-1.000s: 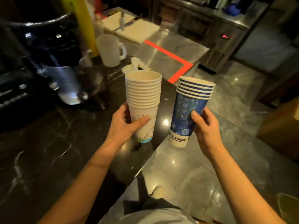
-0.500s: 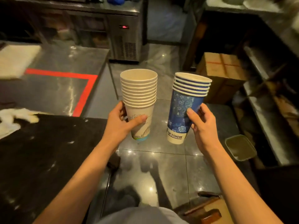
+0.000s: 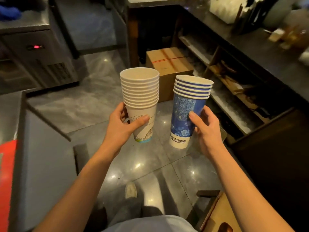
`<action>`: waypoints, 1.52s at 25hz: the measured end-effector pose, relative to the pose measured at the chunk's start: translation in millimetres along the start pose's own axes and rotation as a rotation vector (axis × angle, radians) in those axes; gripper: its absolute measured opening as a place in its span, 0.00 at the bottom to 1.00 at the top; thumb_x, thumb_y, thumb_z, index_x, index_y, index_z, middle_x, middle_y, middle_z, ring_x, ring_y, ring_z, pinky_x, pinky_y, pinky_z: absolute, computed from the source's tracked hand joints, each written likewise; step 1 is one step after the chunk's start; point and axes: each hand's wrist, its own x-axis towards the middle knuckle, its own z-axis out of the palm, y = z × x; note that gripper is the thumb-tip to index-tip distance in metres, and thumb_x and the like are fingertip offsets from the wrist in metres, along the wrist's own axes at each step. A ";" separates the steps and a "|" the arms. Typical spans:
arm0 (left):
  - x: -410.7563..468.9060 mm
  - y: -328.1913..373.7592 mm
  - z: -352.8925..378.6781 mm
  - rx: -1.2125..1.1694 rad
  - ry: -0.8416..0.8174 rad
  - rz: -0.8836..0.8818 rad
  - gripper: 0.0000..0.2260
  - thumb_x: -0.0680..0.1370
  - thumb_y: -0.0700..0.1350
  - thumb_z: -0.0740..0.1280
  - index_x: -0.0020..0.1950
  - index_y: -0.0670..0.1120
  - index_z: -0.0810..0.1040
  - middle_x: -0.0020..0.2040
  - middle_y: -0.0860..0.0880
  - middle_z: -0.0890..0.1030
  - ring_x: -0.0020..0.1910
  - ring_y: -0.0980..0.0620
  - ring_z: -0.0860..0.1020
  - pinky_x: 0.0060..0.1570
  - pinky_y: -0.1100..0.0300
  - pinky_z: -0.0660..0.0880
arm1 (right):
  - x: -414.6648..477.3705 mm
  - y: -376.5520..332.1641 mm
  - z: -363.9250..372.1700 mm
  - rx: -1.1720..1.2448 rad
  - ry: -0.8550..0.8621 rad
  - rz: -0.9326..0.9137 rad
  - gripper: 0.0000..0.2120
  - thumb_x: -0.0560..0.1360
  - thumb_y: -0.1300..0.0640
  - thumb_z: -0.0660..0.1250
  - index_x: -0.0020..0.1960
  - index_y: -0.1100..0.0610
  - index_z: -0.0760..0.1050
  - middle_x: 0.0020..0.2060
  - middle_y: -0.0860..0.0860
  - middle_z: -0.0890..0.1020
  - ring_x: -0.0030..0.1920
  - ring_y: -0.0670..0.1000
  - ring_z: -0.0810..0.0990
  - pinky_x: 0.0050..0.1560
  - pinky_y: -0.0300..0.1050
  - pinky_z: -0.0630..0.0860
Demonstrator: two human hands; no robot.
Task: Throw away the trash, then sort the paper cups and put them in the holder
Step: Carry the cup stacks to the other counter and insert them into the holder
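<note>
My left hand (image 3: 121, 126) grips a nested stack of several white paper cups (image 3: 140, 96) with a line drawing on the lowest cup. A second stack of several blue floral paper cups (image 3: 189, 104) with a white base is held by my right hand (image 3: 207, 131). Both stacks stand upright, side by side and a little apart, in mid-air above the grey tiled floor. No cup holder or trash is visible.
A taped cardboard box (image 3: 168, 67) sits on the floor just behind the cups. Dark counter with open shelves (image 3: 234, 91) runs along the right. A steel fridge unit (image 3: 38, 61) stands at the left rear, a grey counter edge (image 3: 25, 124) at near left.
The view has swung right, away from the black counter with the jug and cutting board, toward the aisle and right-hand shelves. Both hands keep the same hold on their stacks.
</note>
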 end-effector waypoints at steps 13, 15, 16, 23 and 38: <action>290.3 -6.8 68.2 -0.035 -0.296 0.033 0.29 0.66 0.50 0.80 0.66 0.54 0.75 0.59 0.59 0.82 0.59 0.60 0.79 0.51 0.68 0.77 | 205.7 6.8 -35.4 -0.041 0.359 -0.012 0.24 0.67 0.45 0.75 0.61 0.49 0.75 0.57 0.47 0.83 0.60 0.50 0.81 0.57 0.47 0.76; 331.9 -11.0 100.3 -0.048 -0.325 0.036 0.29 0.65 0.51 0.80 0.64 0.56 0.75 0.58 0.61 0.82 0.58 0.62 0.80 0.49 0.70 0.76 | 244.1 10.0 -60.8 -0.050 0.393 -0.018 0.23 0.67 0.45 0.75 0.60 0.47 0.75 0.57 0.46 0.83 0.59 0.49 0.81 0.57 0.48 0.77; 355.7 -11.3 119.4 -0.050 -0.337 0.043 0.30 0.65 0.52 0.80 0.64 0.55 0.75 0.58 0.61 0.82 0.58 0.62 0.80 0.49 0.70 0.76 | 267.1 9.8 -77.1 -0.055 0.406 -0.029 0.23 0.67 0.45 0.74 0.60 0.46 0.75 0.57 0.45 0.83 0.59 0.48 0.81 0.57 0.48 0.77; 507.3 2.5 238.6 -0.004 -0.426 0.082 0.36 0.64 0.56 0.79 0.70 0.52 0.72 0.64 0.57 0.80 0.62 0.59 0.78 0.56 0.64 0.76 | 413.2 -10.1 -175.3 -0.063 0.472 -0.048 0.27 0.65 0.44 0.74 0.62 0.49 0.74 0.57 0.45 0.83 0.58 0.48 0.81 0.54 0.44 0.79; 854.4 -9.3 380.7 -0.002 -0.672 0.053 0.39 0.64 0.60 0.78 0.73 0.56 0.67 0.61 0.61 0.80 0.60 0.62 0.78 0.55 0.58 0.78 | 707.8 3.4 -270.1 -0.117 0.728 -0.008 0.30 0.67 0.44 0.77 0.64 0.52 0.74 0.60 0.49 0.82 0.61 0.51 0.80 0.61 0.54 0.77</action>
